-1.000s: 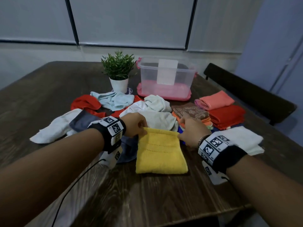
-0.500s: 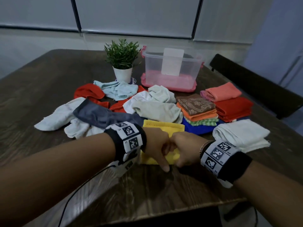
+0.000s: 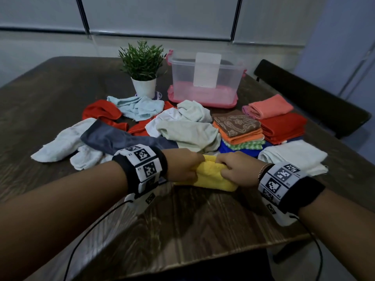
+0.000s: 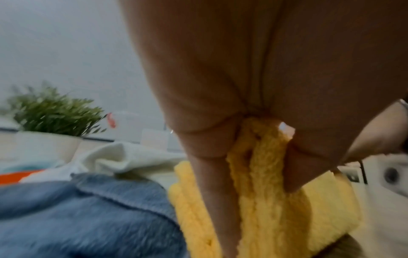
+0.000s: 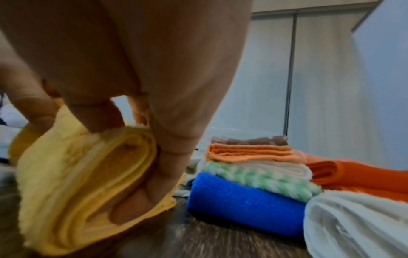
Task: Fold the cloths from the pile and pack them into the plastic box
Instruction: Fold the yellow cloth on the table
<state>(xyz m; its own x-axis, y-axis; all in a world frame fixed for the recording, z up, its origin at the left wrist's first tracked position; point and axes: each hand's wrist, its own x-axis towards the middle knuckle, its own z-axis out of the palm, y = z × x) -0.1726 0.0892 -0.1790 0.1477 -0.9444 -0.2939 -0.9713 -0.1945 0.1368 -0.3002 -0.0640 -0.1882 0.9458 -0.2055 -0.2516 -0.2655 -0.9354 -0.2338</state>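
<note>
Dark wooden surface (image 3: 182, 230): fluffy yellow cloth (image 3: 211, 177) is gripped by left hand (image 3: 182, 168) and right hand (image 3: 237, 169), well short of clear pink-based plastic box (image 3: 205, 82). Folding step judged underway; next, fold flattened, then stacked beside box.

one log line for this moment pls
step: folding | left hand: grips yellow cloth | right hand: grips same cloth | plastic box: no cloths inside

Head high; wrists close, low.
</note>
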